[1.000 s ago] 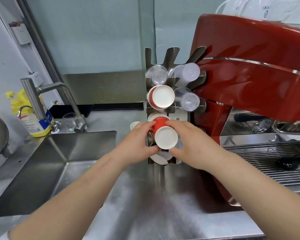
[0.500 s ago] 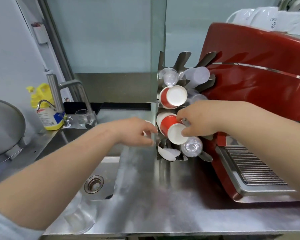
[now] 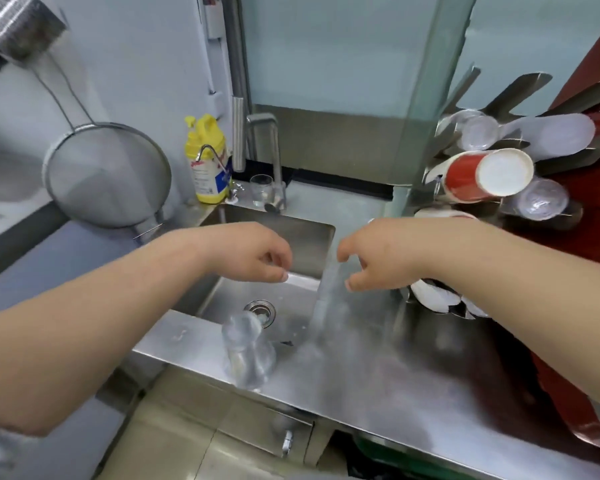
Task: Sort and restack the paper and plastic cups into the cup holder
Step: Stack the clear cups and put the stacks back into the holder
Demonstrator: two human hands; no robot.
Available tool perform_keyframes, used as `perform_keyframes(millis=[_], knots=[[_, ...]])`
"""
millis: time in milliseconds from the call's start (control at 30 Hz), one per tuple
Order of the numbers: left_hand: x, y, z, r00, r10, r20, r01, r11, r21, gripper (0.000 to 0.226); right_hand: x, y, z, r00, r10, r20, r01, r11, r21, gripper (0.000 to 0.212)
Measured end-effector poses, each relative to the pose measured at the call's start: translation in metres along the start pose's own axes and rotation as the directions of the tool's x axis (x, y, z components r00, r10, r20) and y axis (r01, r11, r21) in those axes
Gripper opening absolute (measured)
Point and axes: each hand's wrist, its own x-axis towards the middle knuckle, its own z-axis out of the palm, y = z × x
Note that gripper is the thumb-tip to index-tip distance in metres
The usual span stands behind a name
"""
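Progress: most cups sit nested in the slotted steel cup holder (image 3: 520, 88) at my right; one stack is not yet loaded.
Left: the clear plastic cup stack (image 3: 246, 351) stands on the steel surface (image 3: 395, 368) by the sink (image 3: 291, 237), translucent, blurred.
Holder: red paper cups with white bases (image 3: 489, 174) poke out, clear ones around them.
Hands: my left hand (image 3: 253, 254) and right hand (image 3: 381, 258) hover over the sink, fingers loosely curled, holding nothing.

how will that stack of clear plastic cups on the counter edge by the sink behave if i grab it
The clear plastic cup stack looks thin-walled, so probably light and easy to crush. It stands by the sink rim at the counter's front edge, so a nudge could tip it off. Smooth plastic may slip; the nested cups could separate.
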Motion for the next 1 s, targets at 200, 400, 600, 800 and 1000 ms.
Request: perform_keyframes(millis=[200,400,600,800,1000], knots=[[-0.036,-0.044,0.064,0.992,-0.129,0.010,0.129,0.979,-0.157,0.036,0.045,-0.065,0.035,0.990,-0.131,0.048,0.129,0.991,0.047,0.042],[-0.066,-0.063,0.121,0.978,-0.207,0.020,0.202,0.919,-0.340,0.047,0.079,-0.114,0.070,0.979,-0.204,-0.012,0.203,0.962,0.182,0.042],[-0.071,-0.070,0.160,0.975,-0.221,0.012,0.203,0.873,-0.444,0.063,0.099,-0.138,0.099,0.987,-0.158,-0.042,0.163,0.938,0.307,0.065],[-0.060,-0.068,0.195,0.963,-0.268,-0.014,0.217,0.806,-0.550,0.068,0.102,-0.144,0.117,0.995,-0.071,-0.072,0.094,0.915,0.393,0.073],[-0.056,-0.068,0.213,0.967,-0.253,-0.021,0.189,0.775,-0.603,0.075,0.079,-0.142,0.133,0.981,-0.026,-0.192,0.119,0.862,0.492,0.071]])
